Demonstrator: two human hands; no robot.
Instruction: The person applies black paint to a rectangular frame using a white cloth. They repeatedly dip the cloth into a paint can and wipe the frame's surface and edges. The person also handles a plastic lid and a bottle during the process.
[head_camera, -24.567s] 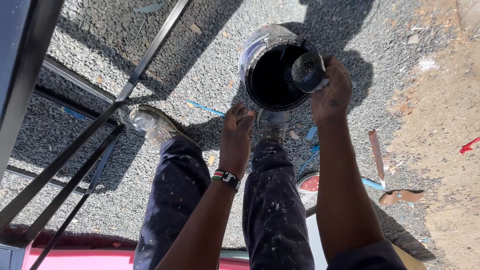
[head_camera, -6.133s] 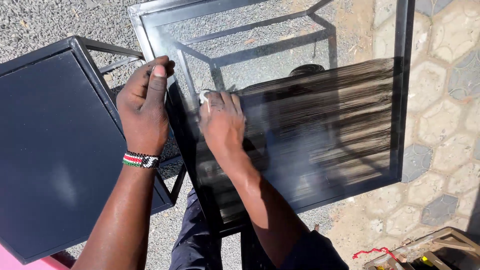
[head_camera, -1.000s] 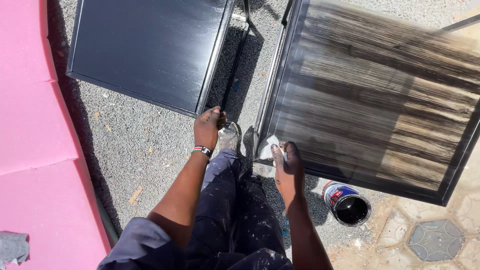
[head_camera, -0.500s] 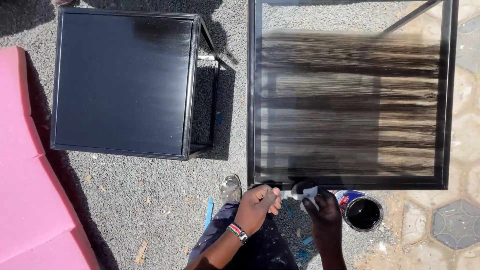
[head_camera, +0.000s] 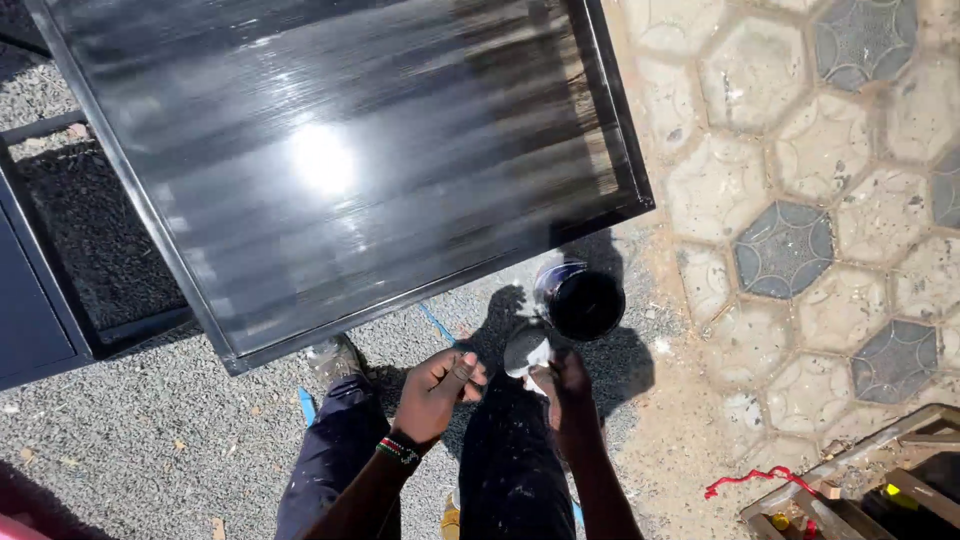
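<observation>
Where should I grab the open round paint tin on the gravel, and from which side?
Judging by its pose, take the open round paint tin by its outer wall just under the rim, coming from the near side, where the right hand with its pale cloth wad is. It stands upright and open, dark paint inside; no handle is visible.

**Layout, head view**

Large tabletop (head_camera: 340, 150) fills the upper left. Second table (head_camera: 30, 300) lies at the left edge, just beside it. Paint tin (head_camera: 580, 298) stands on gravel below the tabletop's right corner. Right hand (head_camera: 562, 385) holds a pad (head_camera: 525, 350) just beside the tin; left hand (head_camera: 438, 385) is to its left. Paving (head_camera: 820, 180) lies right; wooden frame (head_camera: 860, 490) is at lower right.
</observation>
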